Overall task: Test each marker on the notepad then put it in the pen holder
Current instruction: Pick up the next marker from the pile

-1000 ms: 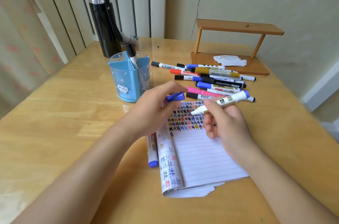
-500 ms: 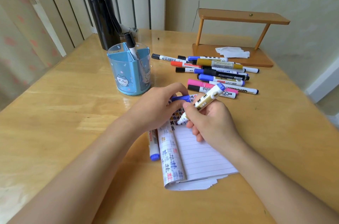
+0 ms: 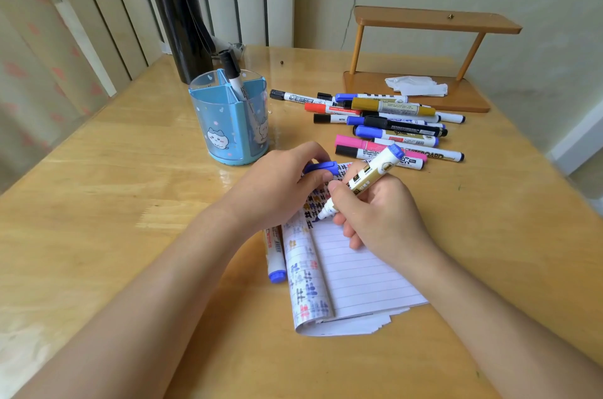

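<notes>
My right hand (image 3: 381, 212) grips an uncapped blue marker (image 3: 365, 178) with a white and gold barrel, its tip down on the lined notepad (image 3: 355, 271) among coloured test marks. My left hand (image 3: 277, 186) rests on the notepad's top left and pinches the marker's blue cap (image 3: 321, 167). The blue pen holder (image 3: 228, 124) stands behind my left hand with one black-capped marker (image 3: 235, 78) in it. Several capped markers (image 3: 388, 124) lie in a pile beyond the notepad. Another blue-capped marker (image 3: 274, 255) lies beside the notepad's left edge, partly under my left wrist.
A tall black flask (image 3: 177, 10) stands behind the pen holder. A small wooden shelf (image 3: 434, 23) with crumpled white paper (image 3: 414, 85) on its base sits at the back right. Wooden tabletop (image 3: 98, 186) stretches to the left; its right edge (image 3: 554, 170) is close.
My right hand has drawn the marker from the notepad's upper right toward its left side and tilted it steeper, tip onto the page. My left hand keeps the cap.
</notes>
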